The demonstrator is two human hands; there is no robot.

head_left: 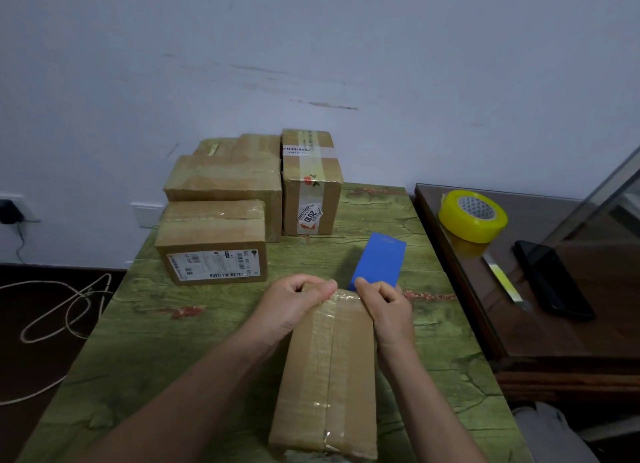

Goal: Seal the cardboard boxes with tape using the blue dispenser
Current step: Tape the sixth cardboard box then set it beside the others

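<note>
A long cardboard box [329, 376] lies on the green table [173, 341] right in front of me, with clear tape running along its top seam. My left hand [294, 306] grips the box's far left corner, fingers curled over the edge. My right hand [388, 310] grips the far right corner, thumb pressing on the tape end. A blue rectangular object [381, 260], apparently the dispenser, lies on the table just beyond my right hand, touched by neither hand.
Several taped cardboard boxes [214, 240] stand stacked at the table's far left, one tall box [311, 185] beside them. A yellow tape roll [472, 216], a blade and a black phone [554, 279] lie on the dark side table at right. A cord lies on the floor left.
</note>
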